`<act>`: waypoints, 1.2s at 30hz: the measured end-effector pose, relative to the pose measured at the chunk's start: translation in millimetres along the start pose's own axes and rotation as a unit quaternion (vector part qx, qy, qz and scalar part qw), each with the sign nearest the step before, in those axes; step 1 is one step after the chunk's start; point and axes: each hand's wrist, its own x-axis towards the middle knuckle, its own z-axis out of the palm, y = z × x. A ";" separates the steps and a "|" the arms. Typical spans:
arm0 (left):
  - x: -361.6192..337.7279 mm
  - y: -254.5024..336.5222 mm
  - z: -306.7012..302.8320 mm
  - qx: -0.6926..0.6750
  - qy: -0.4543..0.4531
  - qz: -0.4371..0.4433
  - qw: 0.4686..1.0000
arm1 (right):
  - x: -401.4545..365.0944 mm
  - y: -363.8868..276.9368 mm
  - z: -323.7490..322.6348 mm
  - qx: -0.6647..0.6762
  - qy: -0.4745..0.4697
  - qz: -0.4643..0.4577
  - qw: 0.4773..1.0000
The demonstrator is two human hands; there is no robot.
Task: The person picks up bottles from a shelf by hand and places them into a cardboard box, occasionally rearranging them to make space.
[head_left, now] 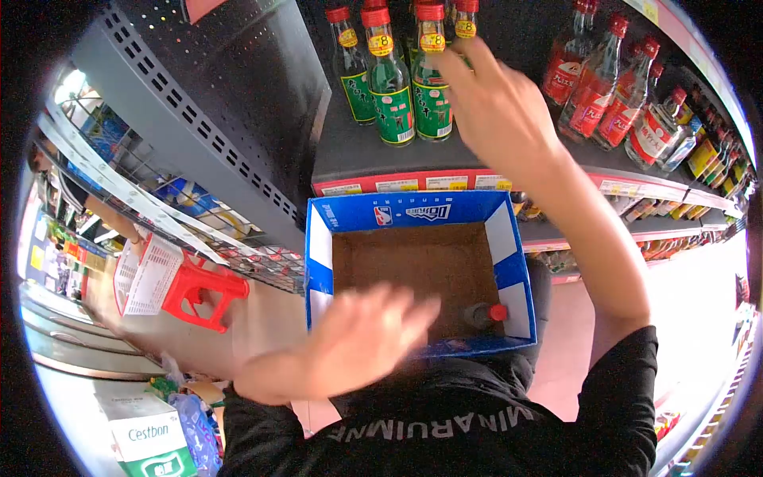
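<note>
Green-labelled bottles with red caps (393, 111) stand on the dark shelf. My right hand (497, 103) is at the neck of a bottle in this group, its fingers bent by the yellow tag; whether they grip it is unclear. Below the shelf edge is a blue and white cardboard box (389, 208), with brown inner bottom. One bottle with a red cap (479, 315) lies in its near right corner. Over the near left side of the box my left hand (369, 334) is blurred, fingers spread, holding nothing.
Red-labelled bottles (586, 103) stand farther right on the shelf. A grey perforated shelf panel (183, 103) rises at left. Beyond it are a red and white basket (151, 274) and a person's arm. A Cestbon carton (147, 433) is at lower left.
</note>
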 end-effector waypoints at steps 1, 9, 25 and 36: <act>13.7 -9.6 -12.7 0.019 0.090 -0.016 0.996 | 11.7 2.2 3.0 -0.001 0.017 0.012 1.000; 162.1 -159.0 -58.3 -0.105 0.586 -0.144 0.790 | 42.3 10.2 17.0 -0.010 0.056 0.090 0.994; 118.2 -107.9 -35.6 -0.319 0.498 -0.038 0.805 | 71.1 23.2 30.7 -0.035 -0.010 0.104 0.994; 47.7 -33.0 -10.5 -0.555 0.377 0.112 0.733 | 64.5 27.5 34.4 0.018 0.031 0.129 0.991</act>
